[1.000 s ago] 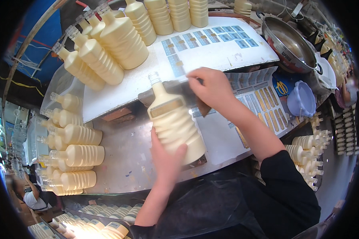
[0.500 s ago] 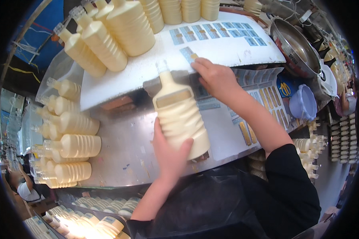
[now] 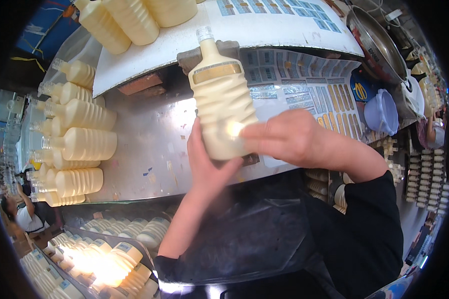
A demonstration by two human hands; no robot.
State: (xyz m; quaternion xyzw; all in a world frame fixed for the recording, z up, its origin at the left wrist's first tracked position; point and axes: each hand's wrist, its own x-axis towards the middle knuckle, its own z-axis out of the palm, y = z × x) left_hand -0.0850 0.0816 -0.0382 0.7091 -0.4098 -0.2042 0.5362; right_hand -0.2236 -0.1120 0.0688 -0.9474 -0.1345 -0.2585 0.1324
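A cream-coloured ribbed plastic bottle (image 3: 222, 97) with a clear threaded neck lies before me, its neck end over a grey block (image 3: 188, 59). Across its shoulder runs a gold label (image 3: 216, 73). My left hand (image 3: 208, 167) grips the bottle's base from below, thumb and fingers on either side. Against the lower body, my right hand (image 3: 287, 139) presses its fingertips together on a small shiny label (image 3: 235, 128), blurred by glare. Label sheets (image 3: 269, 92) with gold and pale blue stickers lie right of the bottle.
Several cream bottles (image 3: 87, 114) are stacked at the left; others stand on a white board (image 3: 184, 32) holding blue stickers. A metal pan (image 3: 376, 47) and a lavender bucket (image 3: 381, 112) are at the right. Crates of bottles (image 3: 107, 259) sit lower left.
My right hand has come from the white board down to the bottle's lower body, and the single blue-and-gold sticker there is gone. My left hand still holds the bottle. The view has shifted.
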